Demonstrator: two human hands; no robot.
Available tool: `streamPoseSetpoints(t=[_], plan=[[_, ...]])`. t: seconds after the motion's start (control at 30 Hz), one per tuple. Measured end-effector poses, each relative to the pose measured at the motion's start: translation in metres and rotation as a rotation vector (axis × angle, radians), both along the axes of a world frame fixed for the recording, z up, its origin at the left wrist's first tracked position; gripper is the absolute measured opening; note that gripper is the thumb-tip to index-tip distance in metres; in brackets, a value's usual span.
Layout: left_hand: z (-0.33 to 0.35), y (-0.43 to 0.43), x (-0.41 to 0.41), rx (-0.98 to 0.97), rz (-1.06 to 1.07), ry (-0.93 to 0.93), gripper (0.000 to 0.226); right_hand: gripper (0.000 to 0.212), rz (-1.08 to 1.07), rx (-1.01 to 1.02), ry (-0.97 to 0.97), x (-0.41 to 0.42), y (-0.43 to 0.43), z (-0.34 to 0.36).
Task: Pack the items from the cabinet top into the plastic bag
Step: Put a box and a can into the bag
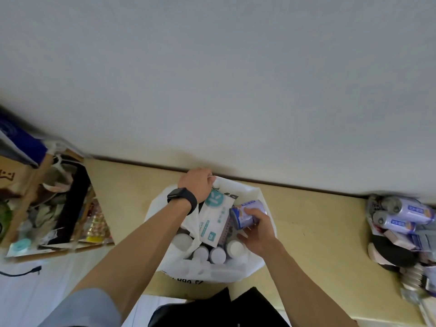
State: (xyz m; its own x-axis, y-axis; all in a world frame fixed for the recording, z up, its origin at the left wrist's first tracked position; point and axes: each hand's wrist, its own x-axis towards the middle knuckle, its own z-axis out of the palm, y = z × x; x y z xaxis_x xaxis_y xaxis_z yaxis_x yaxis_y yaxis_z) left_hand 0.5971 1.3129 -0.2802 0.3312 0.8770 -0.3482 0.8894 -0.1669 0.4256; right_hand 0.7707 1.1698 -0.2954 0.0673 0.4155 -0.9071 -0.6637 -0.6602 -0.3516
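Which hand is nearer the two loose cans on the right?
Right. The right hand grips a can over the bag, the loose cans off to its right. The left hand holds the bag's far rim, farther away.

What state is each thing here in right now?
plastic bag: open on the cabinet top
left hand: grips the bag's far rim
right hand: holds the can
can: sideways over the bag's mouth
wipes pack: tilted inside the bag
bottles: upright inside, capped
other cans: lying on their sides, unpacked
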Motion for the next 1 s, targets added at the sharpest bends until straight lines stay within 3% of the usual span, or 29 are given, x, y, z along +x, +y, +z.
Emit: streamPoseSetpoints(t=[0.2,0.33,0.53,0.67,0.8,0.9,1.0], plan=[[0.004,0.003,-0.005,-0.029,-0.044,0.005,0.025,0.069,0.110,-0.053,-0.470,0.009,-0.011,-0.013],[0.007,0.005,-0.005,-0.029,-0.058,0.022,0.024,0.080,0.509,-0.020,-0.785,0.010,-0.019,-0.023],[0.009,0.002,-0.005,-0.032,-0.082,0.045,0.022,0.068,0.885,0.068,-0.913,0.002,-0.023,-0.017],[0.015,0.000,-0.002,-0.072,-0.100,0.073,0.023,0.061,0.766,0.062,-0.749,0.013,-0.028,-0.008],[0.028,-0.010,0.012,-0.088,-0.123,0.106,0.042,0.065,0.738,0.080,-0.690,0.022,-0.033,0.010],[0.038,-0.018,0.033,-0.025,-0.203,0.166,0.058,0.049,0.658,0.125,-0.700,0.029,-0.041,0.039],[0.053,-0.029,0.070,-0.017,-0.262,0.107,0.061,0.030,0.438,0.242,-0.754,0.047,-0.058,0.074]])
